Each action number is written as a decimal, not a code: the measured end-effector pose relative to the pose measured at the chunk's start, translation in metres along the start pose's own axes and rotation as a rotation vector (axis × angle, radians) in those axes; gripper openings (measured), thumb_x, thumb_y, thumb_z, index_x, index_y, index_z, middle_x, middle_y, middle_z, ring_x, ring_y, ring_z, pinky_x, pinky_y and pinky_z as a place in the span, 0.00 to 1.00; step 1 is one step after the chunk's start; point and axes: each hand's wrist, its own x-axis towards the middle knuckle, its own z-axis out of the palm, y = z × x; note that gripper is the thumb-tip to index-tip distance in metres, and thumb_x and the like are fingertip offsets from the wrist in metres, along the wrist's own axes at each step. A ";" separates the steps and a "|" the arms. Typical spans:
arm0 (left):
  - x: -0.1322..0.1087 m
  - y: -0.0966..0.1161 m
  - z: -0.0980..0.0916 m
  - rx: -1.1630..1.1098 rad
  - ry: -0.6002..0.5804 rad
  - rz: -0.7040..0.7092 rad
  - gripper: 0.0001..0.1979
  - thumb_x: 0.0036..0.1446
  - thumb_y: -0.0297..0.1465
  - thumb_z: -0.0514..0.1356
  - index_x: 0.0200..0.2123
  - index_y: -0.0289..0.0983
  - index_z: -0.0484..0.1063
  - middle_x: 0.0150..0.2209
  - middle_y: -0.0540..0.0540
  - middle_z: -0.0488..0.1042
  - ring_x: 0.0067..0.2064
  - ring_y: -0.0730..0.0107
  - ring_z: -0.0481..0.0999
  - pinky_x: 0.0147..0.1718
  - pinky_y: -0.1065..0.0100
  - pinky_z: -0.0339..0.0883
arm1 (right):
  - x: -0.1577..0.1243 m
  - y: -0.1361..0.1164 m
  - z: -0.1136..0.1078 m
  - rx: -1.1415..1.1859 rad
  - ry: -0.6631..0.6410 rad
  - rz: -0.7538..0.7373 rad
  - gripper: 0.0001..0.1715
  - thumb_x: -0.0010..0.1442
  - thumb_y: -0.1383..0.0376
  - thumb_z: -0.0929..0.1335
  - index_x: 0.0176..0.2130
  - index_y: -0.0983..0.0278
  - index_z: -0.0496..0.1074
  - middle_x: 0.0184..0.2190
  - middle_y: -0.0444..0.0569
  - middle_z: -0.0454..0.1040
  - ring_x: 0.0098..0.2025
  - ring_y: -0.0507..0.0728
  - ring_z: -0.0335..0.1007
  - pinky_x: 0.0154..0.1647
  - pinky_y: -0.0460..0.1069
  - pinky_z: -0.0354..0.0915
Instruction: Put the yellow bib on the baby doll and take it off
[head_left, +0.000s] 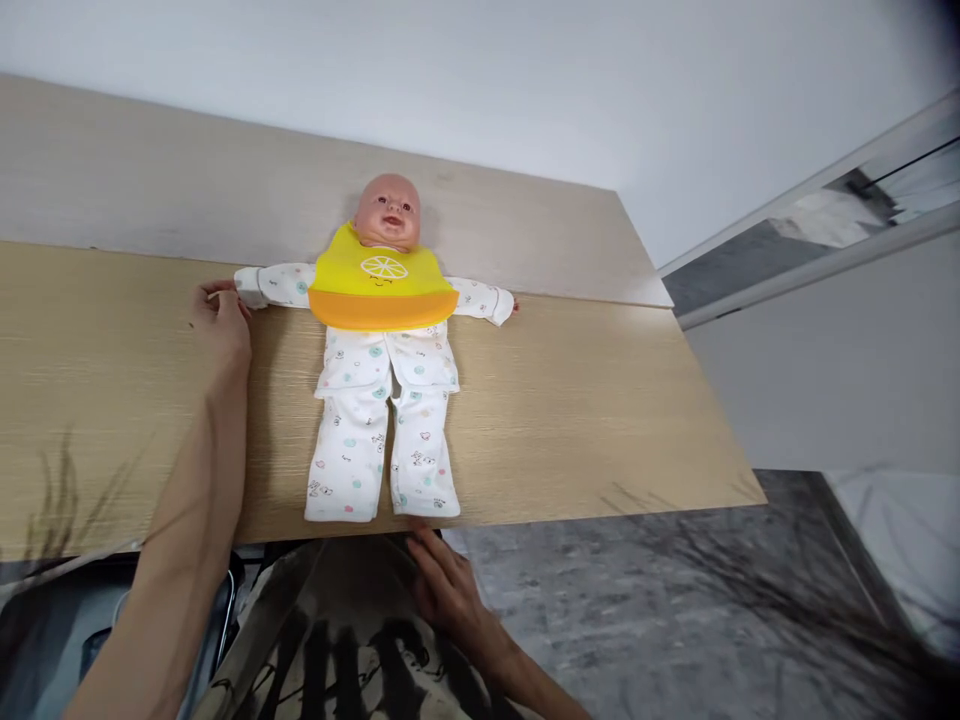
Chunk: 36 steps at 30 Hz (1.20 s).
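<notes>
A bald baby doll (388, 212) lies on its back on the wooden table (570, 400), head away from me and arms stretched sideways. It wears a white printed top and trousers (349, 450). Around its neck is a yellow bib (382, 275) with an orange catch pocket and a white citrus-slice print. My left hand (221, 325) is closed at the end of the doll's sleeve (251, 287) on the left, its fingers around the doll's hand, which they mostly hide. Below the table's front edge, near the trouser leg, my right hand (450, 590) hangs with fingers extended, holding nothing visible.
A paler raised board (525, 225) runs along the back of the table against a white wall (480, 80). At lower left, a dark-rimmed container (52, 620) sits below the table edge. Grey floor (570, 590) shows at right. Dark hair strands blur the lower corners.
</notes>
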 end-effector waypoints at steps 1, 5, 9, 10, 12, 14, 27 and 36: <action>0.000 0.000 0.000 0.005 -0.001 -0.005 0.14 0.58 0.13 0.51 0.32 0.39 0.65 0.22 0.56 0.64 0.22 0.76 0.61 0.25 0.69 0.52 | 0.006 -0.007 0.004 0.030 -0.032 -0.050 0.52 0.62 0.79 0.62 0.80 0.62 0.47 0.64 0.58 0.75 0.62 0.62 0.79 0.54 0.55 0.83; -0.002 0.003 0.000 0.039 -0.004 -0.012 0.14 0.59 0.14 0.52 0.31 0.40 0.66 0.21 0.56 0.63 0.22 0.75 0.61 0.26 0.68 0.53 | 0.037 -0.031 0.029 0.045 -0.187 -0.154 0.47 0.61 0.72 0.62 0.77 0.60 0.58 0.68 0.55 0.70 0.56 0.61 0.83 0.40 0.52 0.85; -0.007 0.005 -0.001 0.065 -0.014 -0.006 0.14 0.60 0.15 0.53 0.32 0.39 0.67 0.21 0.57 0.63 0.21 0.76 0.61 0.26 0.68 0.53 | 0.061 -0.045 0.049 0.010 -0.260 -0.113 0.41 0.61 0.71 0.64 0.72 0.70 0.67 0.64 0.62 0.75 0.49 0.62 0.85 0.38 0.50 0.84; -0.008 0.006 -0.002 0.067 -0.019 -0.006 0.14 0.60 0.14 0.52 0.32 0.39 0.67 0.21 0.57 0.63 0.21 0.76 0.61 0.26 0.68 0.53 | 0.063 -0.047 0.053 0.013 -0.262 -0.107 0.40 0.61 0.72 0.64 0.71 0.72 0.67 0.63 0.65 0.76 0.48 0.63 0.85 0.40 0.51 0.84; -0.009 0.006 -0.002 0.064 -0.034 -0.005 0.14 0.61 0.14 0.52 0.33 0.39 0.68 0.20 0.58 0.63 0.21 0.77 0.61 0.26 0.69 0.53 | 0.062 -0.046 0.056 0.016 -0.266 -0.088 0.40 0.61 0.72 0.66 0.71 0.73 0.67 0.63 0.68 0.75 0.46 0.64 0.84 0.41 0.53 0.84; -0.009 0.006 -0.003 0.050 -0.047 -0.004 0.14 0.61 0.13 0.52 0.33 0.38 0.68 0.19 0.59 0.62 0.21 0.77 0.61 0.25 0.70 0.53 | 0.057 -0.043 0.058 0.016 -0.290 -0.074 0.42 0.61 0.72 0.66 0.73 0.70 0.65 0.63 0.68 0.75 0.47 0.66 0.84 0.40 0.56 0.83; -0.004 -0.001 -0.004 0.010 -0.106 0.020 0.14 0.61 0.11 0.53 0.34 0.34 0.70 0.19 0.61 0.64 0.22 0.78 0.63 0.27 0.72 0.55 | 0.028 -0.024 0.072 0.059 -0.302 -0.045 0.44 0.61 0.71 0.66 0.74 0.59 0.65 0.65 0.56 0.75 0.58 0.69 0.80 0.50 0.56 0.83; -0.003 0.000 -0.002 0.044 -0.166 0.036 0.14 0.59 0.11 0.54 0.29 0.33 0.70 0.21 0.59 0.65 0.22 0.81 0.64 0.25 0.72 0.55 | 0.040 -0.018 0.020 0.466 -0.202 -0.101 0.24 0.61 0.70 0.66 0.54 0.57 0.77 0.48 0.50 0.85 0.41 0.58 0.84 0.42 0.50 0.80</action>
